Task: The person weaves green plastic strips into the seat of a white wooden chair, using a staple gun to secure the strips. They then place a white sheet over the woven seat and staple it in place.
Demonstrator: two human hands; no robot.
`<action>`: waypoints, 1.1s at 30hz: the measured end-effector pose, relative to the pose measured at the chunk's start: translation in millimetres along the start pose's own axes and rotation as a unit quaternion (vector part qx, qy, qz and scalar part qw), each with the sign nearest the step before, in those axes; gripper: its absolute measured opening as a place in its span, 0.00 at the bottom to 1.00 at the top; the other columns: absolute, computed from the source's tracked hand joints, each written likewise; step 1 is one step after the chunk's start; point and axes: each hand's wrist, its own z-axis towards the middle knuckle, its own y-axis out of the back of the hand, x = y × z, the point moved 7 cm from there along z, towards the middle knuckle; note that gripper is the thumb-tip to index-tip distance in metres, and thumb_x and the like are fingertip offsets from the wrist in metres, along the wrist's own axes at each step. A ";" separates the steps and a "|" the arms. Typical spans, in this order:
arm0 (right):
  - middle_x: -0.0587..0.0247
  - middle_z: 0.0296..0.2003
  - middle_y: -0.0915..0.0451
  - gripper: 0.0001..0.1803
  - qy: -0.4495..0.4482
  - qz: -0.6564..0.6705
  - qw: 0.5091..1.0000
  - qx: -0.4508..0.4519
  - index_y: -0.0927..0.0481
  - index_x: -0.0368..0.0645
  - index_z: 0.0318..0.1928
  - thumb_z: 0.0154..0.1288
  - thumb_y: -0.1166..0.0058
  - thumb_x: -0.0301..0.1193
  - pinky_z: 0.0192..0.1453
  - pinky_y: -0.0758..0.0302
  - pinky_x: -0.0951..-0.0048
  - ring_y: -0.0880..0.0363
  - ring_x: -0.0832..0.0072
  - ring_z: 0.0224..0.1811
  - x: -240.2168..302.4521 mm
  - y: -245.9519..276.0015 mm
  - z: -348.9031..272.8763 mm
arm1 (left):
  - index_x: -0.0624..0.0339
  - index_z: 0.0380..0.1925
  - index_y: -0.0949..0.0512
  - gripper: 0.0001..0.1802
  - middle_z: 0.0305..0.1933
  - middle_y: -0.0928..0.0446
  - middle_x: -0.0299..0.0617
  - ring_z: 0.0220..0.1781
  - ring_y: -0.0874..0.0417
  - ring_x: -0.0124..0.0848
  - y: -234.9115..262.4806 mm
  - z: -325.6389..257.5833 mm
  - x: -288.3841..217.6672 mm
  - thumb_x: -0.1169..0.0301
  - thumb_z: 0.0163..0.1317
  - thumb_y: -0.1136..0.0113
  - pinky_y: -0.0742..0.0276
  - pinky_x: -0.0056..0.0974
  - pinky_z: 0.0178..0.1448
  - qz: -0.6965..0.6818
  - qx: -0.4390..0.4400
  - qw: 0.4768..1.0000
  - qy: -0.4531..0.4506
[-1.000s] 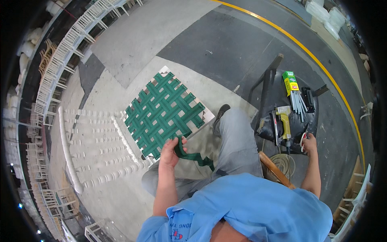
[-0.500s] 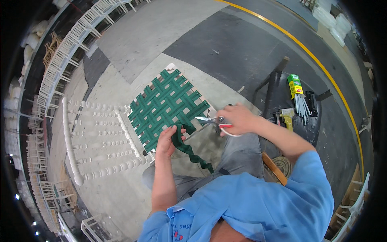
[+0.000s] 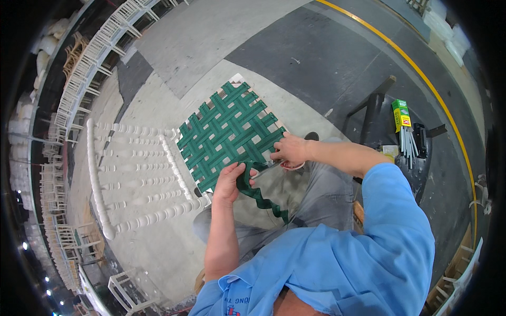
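A white wooden chair (image 3: pixel 132 174) lies on its back in front of me, its seat woven from green webbing (image 3: pixel 226 131). A loose end of green strap (image 3: pixel 261 197) hangs from the seat's near edge down over my lap. My left hand (image 3: pixel 229 181) grips that strap just below the seat. My right hand (image 3: pixel 290 150) holds scissors (image 3: pixel 274 167) with red-and-white handles, their blades at the strap right beside the left hand's fingers.
A dark stool (image 3: pixel 416 158) at my right carries a green-and-yellow box (image 3: pixel 400 115) and thin white rods. Rows of white chairs (image 3: pixel 79 84) line the left. A yellow floor line (image 3: pixel 421 73) runs at the upper right. White sacks (image 3: pixel 443 26) sit far right.
My right hand left the stool at my right, came across with the scissors and now has them at the strap. My left hand has kept hold of the strap.
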 end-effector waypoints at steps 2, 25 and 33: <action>0.59 0.40 0.18 0.21 0.005 0.018 1.000 0.003 0.21 0.60 0.56 0.63 0.39 0.44 0.54 0.30 0.54 0.15 0.57 0.44 -0.3 0.5 1.3 | 0.69 0.49 0.22 0.13 0.38 0.13 0.50 0.29 0.14 0.37 -4.8 -3.4 -5.0 0.68 0.75 0.42 0.14 0.41 0.36 0.004 0.000 1.000 -0.002; 0.45 0.53 0.18 0.23 -0.814 -0.041 0.488 -0.312 0.19 0.42 0.57 0.66 0.35 0.38 0.60 0.23 0.53 0.18 0.51 0.54 64.8 -58.5 -542.4 | 0.66 0.53 0.24 0.14 0.48 0.15 0.52 0.47 0.13 0.45 -64.9 -20.7 -30.8 0.68 0.75 0.41 0.15 0.52 0.52 -0.091 0.051 0.986 -0.128; 0.60 0.57 0.18 0.30 -0.334 0.277 0.790 -0.434 0.20 0.44 0.63 0.60 0.29 0.31 0.57 0.22 0.67 0.18 0.68 0.53 35.7 75.8 -222.4 | 0.67 0.58 0.19 0.17 0.55 0.14 0.44 0.57 0.17 0.30 -112.7 -59.4 -78.3 0.70 0.76 0.45 0.24 0.37 0.63 0.111 0.110 0.958 -0.239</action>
